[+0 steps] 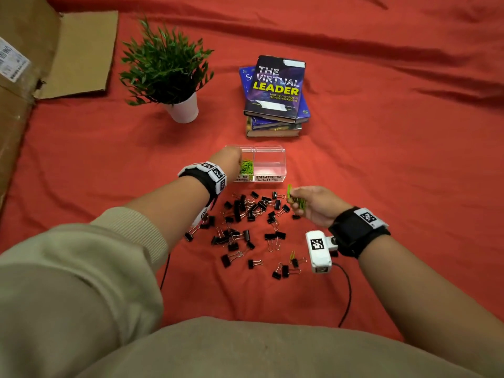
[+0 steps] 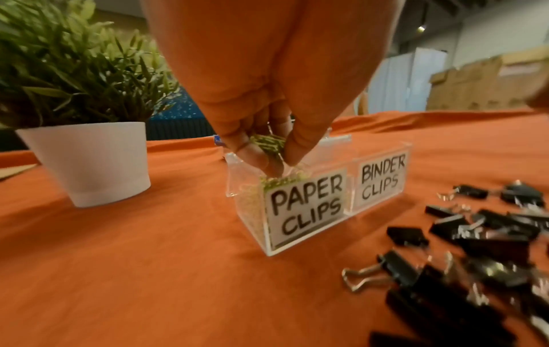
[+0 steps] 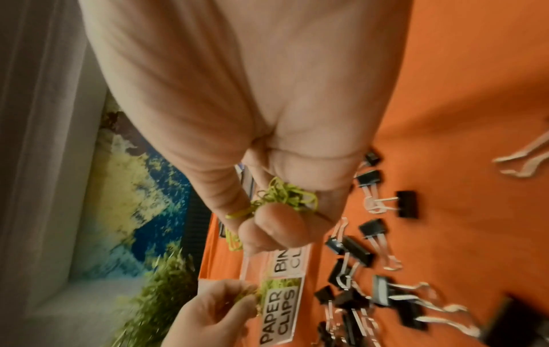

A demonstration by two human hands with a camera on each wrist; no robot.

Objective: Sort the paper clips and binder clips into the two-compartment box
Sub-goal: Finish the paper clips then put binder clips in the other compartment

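Over left compartment of box [image 1: 270,151], left hand [image 1: 226,159] pinches green paper clips [image 2: 268,144]; right hand [image 1: 313,204] clutches another bunch. Light, springy, tangle-prone: gather by fingertips.

A beige ribbed-cuff sleeve [image 1: 131,241] is pushed up the left forearm. Each wrist wears a black strap [image 1: 354,230] carrying white blocks printed with black square markers; a white camera module [image 1: 318,251] trails a black cable [image 1: 346,293].

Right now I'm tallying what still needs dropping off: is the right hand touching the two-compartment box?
Apart. In the head view the right hand, its fingers curled round green paper clips, sits nearer the person than the clear box, with bare red cloth between them.
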